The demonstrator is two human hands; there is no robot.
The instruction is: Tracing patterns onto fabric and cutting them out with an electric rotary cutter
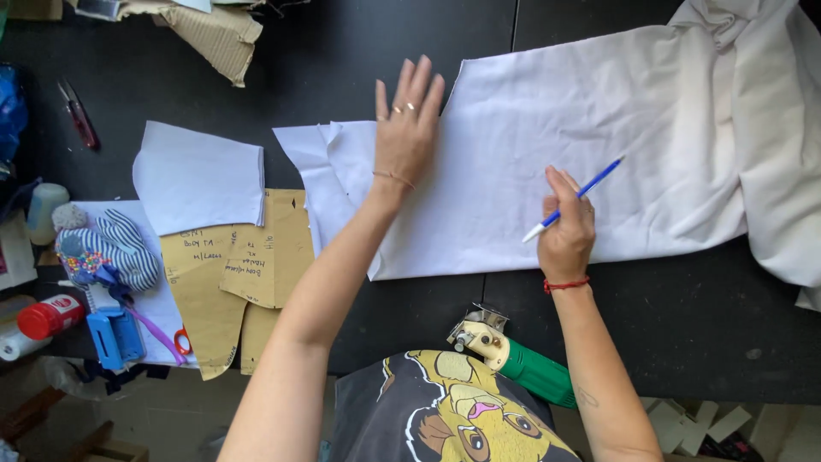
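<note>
Cloth: the white cloth point(599, 145) lies flat on the black table point(325, 60), running from the centre out to 3 o'clock, where it bunches; both your hands rest on it.
Left hand: your left hand point(406, 133) is spread flat, fingers together and pointing to 12 o'clock, pressing the cloth's left end at its top edge.
Right hand: your right hand point(564, 231) is closed round a blue pen point(577, 197), white tip down toward 8 o'clock, touching the cloth near its lower edge.
Pen: one, at 4 o'clock from your left hand.
Cloth pieces: one large sheet, plus one small white piece point(198, 178) at 9 o'clock of your left hand, well apart from it.
Paper patterns: brown ones point(256, 265), overlapping below the small piece; I cannot tell how many.
Cutter: one green-handled tool point(517, 359) at 6 o'clock of your right hand, near the table edge.
Snips: one red pair point(79, 115) at far 9 o'clock.
</note>
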